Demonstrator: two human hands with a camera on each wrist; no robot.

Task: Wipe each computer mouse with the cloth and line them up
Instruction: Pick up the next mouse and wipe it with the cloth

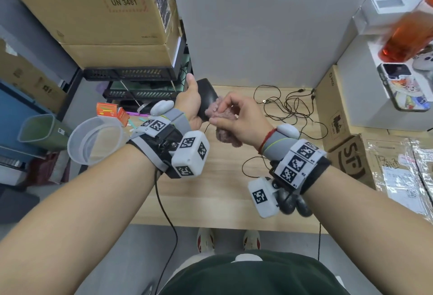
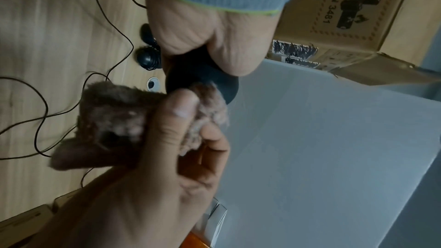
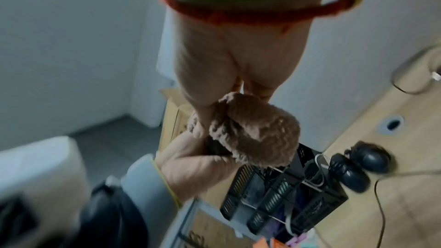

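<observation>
Head view: left hand (image 1: 191,104) grips a black mouse (image 1: 207,97) held up above the far left part of the desk (image 1: 222,189), thumb up along its side. Right hand (image 1: 239,116) pinches a fuzzy pink cloth (image 1: 222,116) against the mouse's near face. Two more mice (image 1: 295,203) lie close to the near edge, mostly hidden under the right wrist gear. Loose cables (image 1: 288,107) run across the far right of the desk.

Left wrist view: fingers curled round the mouse (image 2: 203,80), cloth (image 2: 124,116) bunched under the right thumb and touching the mouse. It shows what the head view doesn't: the two resting mice (image 2: 148,48) sit close together on the desk, plus a round cable hole (image 2: 152,84).

Right wrist view: blurred. The cloth (image 3: 255,131) covers most of the held mouse, so contact is unclear here. The two resting mice (image 3: 358,167) show side by side, touching or nearly so.

Progress, my read: one mouse is mid-wipe. Can't tell whether the two on the desk are wiped or waiting. At least this mouse's placement is left.
</observation>
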